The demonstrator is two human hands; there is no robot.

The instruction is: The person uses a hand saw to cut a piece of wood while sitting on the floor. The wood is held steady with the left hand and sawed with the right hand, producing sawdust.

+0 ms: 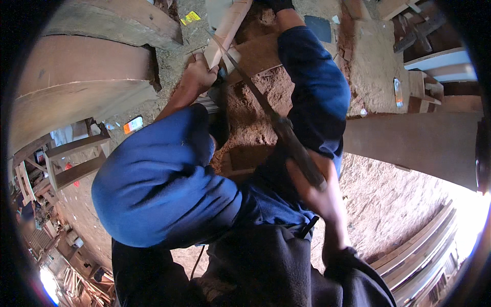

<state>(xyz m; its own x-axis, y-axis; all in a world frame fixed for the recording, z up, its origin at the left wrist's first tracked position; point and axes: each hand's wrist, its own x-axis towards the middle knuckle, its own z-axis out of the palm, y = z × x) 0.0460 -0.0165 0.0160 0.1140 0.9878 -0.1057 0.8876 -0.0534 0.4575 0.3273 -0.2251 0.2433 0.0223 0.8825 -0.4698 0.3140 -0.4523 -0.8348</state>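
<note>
A wooden board (228,31) runs lengthwise away from the person, its near end gripped by the left hand (200,77), the closer one. From nearer and right of the board, the right hand (306,190) holds a handsaw (265,106) slanting across it. The board's far end is cropped; blade contact is unclear.

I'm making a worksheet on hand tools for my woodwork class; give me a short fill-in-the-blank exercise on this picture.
1. The right hand holds the handsaw by its ____.
2. The left hand grips a pale wooden board, over which the handsaw's thin ____ passes in this view.
3. The person's trousers are ____ in colour.
4. In the picture, a yellow scrap lies to the ____ of the board.

Missing words: handle; blade; blue; left.
</note>
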